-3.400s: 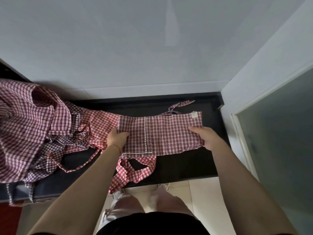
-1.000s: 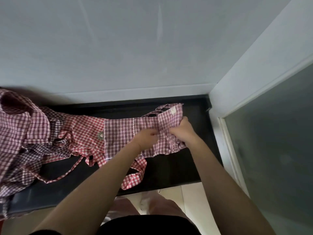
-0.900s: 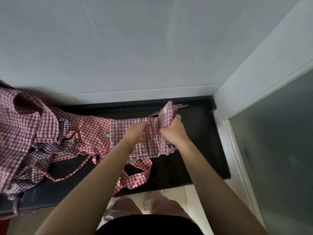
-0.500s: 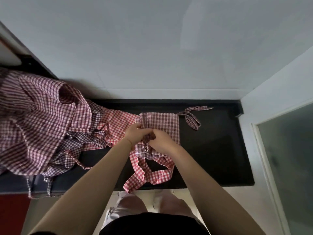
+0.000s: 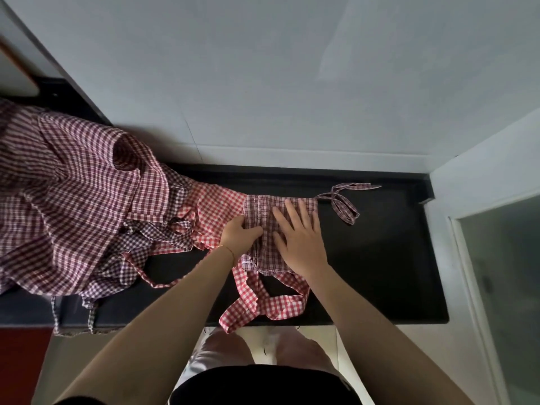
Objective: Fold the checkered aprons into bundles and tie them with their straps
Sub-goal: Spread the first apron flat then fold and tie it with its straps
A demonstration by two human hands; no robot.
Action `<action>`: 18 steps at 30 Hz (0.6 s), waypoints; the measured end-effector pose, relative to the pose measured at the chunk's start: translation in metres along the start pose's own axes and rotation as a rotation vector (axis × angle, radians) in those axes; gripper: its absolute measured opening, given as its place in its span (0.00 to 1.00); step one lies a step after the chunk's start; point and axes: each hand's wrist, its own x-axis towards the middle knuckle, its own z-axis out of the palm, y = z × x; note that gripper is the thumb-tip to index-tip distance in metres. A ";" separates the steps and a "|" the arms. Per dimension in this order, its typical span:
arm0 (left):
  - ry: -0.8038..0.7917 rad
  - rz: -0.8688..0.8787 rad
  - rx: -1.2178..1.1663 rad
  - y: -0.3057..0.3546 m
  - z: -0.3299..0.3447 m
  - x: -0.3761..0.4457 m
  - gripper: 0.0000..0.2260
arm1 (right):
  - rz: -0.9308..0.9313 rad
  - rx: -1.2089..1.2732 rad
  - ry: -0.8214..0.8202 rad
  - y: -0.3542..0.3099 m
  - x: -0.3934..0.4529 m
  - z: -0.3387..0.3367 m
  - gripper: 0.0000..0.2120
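Note:
A folded maroon-checked apron (image 5: 260, 211) lies as a narrow bundle on the black counter (image 5: 380, 258). My right hand (image 5: 301, 238) lies flat on it with fingers spread. My left hand (image 5: 238, 235) grips the bundle's left edge, thumb on top. One thin strap (image 5: 344, 200) trails off to the right at the back. A red-checked apron (image 5: 216, 206) lies beneath, and its wide strap (image 5: 263, 305) loops over the counter's front edge.
A heap of several checkered aprons (image 5: 67, 206) covers the counter's left side, straps hanging over the front. A white wall (image 5: 263, 83) rises behind, and a frosted glass panel (image 5: 502, 273) stands at the right. My legs show below the counter.
The long apron strip was folded over from the right into a narrower bundle. My right hand went from gripping the cloth to lying flat on it. The thin strap now lies loose to the right.

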 end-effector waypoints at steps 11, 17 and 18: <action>-0.047 0.814 1.261 -0.012 0.013 -0.007 0.26 | -0.004 -0.056 -0.015 -0.002 -0.001 0.013 0.31; -0.120 0.692 1.345 -0.029 0.004 0.010 0.38 | 0.402 0.351 0.215 0.018 -0.004 -0.014 0.24; -0.130 0.688 1.352 -0.029 0.007 0.009 0.39 | 0.519 0.476 0.109 0.022 -0.003 -0.022 0.26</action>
